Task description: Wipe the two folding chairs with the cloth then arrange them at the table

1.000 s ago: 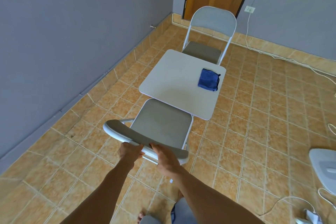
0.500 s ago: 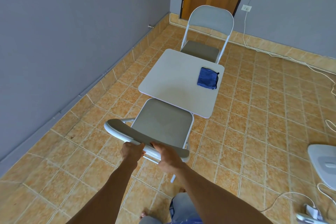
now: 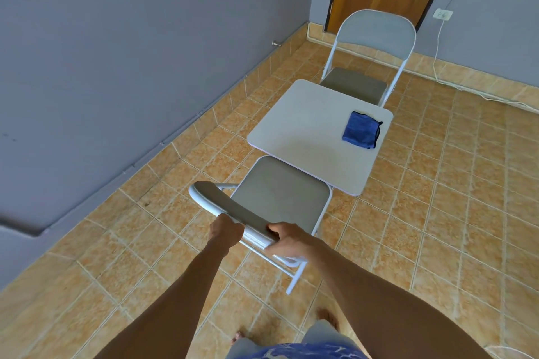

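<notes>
Tiled floor (image 3: 466, 213) looks slick, so with my left hand (image 3: 226, 232) and right hand (image 3: 287, 240) gripping the near chair (image 3: 280, 198) backrest at the table (image 3: 306, 131), a hard shove could jolt the cloth (image 3: 361, 130) off.

Blue cloth (image 3: 361, 130), white table (image 3: 303, 131), grey-seated chairs (image 3: 280, 192), orange tiles (image 3: 452, 213).

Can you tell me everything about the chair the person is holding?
The near folding chair has a white metal tube frame and grey padded seat and backrest. It stands unfolded on the tiled floor, its seat front tucked under the white table. The left hand and right hand both grip the backrest's top.
</notes>
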A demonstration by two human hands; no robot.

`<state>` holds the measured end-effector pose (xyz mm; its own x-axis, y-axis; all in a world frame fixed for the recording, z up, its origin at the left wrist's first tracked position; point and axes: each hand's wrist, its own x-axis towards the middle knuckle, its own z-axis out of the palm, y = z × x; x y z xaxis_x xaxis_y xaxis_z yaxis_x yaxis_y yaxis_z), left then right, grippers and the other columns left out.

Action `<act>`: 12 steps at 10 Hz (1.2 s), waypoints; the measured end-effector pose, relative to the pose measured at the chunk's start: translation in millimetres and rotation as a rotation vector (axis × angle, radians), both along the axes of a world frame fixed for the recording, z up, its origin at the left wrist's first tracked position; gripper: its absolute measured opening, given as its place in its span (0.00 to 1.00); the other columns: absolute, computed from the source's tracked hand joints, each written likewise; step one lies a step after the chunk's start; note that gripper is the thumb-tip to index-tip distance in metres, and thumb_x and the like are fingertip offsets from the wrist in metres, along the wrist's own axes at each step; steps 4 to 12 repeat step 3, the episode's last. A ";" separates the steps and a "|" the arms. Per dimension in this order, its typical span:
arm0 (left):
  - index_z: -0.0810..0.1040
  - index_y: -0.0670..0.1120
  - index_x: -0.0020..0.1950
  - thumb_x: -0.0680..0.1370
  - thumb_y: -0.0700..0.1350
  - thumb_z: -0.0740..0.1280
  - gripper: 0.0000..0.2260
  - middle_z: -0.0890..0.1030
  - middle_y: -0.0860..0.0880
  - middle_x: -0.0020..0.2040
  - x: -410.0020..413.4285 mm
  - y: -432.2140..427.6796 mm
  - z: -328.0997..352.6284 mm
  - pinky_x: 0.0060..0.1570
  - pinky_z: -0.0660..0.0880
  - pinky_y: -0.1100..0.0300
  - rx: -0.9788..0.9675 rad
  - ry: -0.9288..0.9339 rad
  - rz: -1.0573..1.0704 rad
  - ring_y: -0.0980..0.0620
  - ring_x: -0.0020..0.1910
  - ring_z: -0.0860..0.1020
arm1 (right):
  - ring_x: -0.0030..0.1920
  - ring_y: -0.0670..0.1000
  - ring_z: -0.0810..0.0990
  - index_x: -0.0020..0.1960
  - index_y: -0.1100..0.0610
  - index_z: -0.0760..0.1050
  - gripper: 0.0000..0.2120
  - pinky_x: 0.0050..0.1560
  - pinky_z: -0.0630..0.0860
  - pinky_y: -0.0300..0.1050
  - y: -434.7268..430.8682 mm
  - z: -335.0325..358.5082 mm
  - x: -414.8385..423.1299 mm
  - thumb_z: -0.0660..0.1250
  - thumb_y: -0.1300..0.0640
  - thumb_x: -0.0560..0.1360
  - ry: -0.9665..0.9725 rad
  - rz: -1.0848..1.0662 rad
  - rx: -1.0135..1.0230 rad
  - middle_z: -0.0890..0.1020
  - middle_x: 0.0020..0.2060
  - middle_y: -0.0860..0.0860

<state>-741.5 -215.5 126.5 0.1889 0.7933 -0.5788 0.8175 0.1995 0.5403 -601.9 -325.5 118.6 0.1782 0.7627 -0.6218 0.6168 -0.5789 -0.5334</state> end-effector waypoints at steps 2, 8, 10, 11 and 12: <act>0.70 0.37 0.68 0.79 0.45 0.62 0.20 0.77 0.44 0.54 30.1 -8.7 19.8 0.36 0.72 0.64 0.092 0.267 -0.212 0.45 0.55 0.80 | 0.59 0.61 0.79 0.51 0.56 0.77 0.12 0.53 0.71 0.46 9.5 9.3 46.4 0.56 0.53 0.82 -0.078 0.105 0.134 0.80 0.50 0.57; 0.70 0.35 0.66 0.78 0.46 0.63 0.20 0.75 0.44 0.50 52.6 -10.4 31.6 0.42 0.79 0.55 0.135 0.247 -0.220 0.45 0.53 0.80 | 0.54 0.62 0.79 0.46 0.56 0.72 0.12 0.48 0.68 0.47 21.2 20.7 78.9 0.53 0.55 0.83 -0.151 0.138 0.170 0.79 0.48 0.62; 0.70 0.35 0.66 0.78 0.46 0.63 0.20 0.75 0.44 0.50 52.6 -10.4 31.6 0.42 0.79 0.55 0.135 0.247 -0.220 0.45 0.53 0.80 | 0.54 0.62 0.79 0.46 0.56 0.72 0.12 0.48 0.68 0.47 21.2 20.7 78.9 0.53 0.55 0.83 -0.151 0.138 0.170 0.79 0.48 0.62; 0.70 0.35 0.66 0.78 0.46 0.63 0.20 0.75 0.44 0.50 52.6 -10.4 31.6 0.42 0.79 0.55 0.135 0.247 -0.220 0.45 0.53 0.80 | 0.54 0.62 0.79 0.46 0.56 0.72 0.12 0.48 0.68 0.47 21.2 20.7 78.9 0.53 0.55 0.83 -0.151 0.138 0.170 0.79 0.48 0.62; 0.70 0.35 0.66 0.78 0.46 0.63 0.20 0.75 0.44 0.50 52.6 -10.4 31.6 0.42 0.79 0.55 0.135 0.247 -0.220 0.45 0.53 0.80 | 0.54 0.62 0.79 0.46 0.56 0.72 0.12 0.48 0.68 0.47 21.2 20.7 78.9 0.53 0.55 0.83 -0.151 0.138 0.170 0.79 0.48 0.62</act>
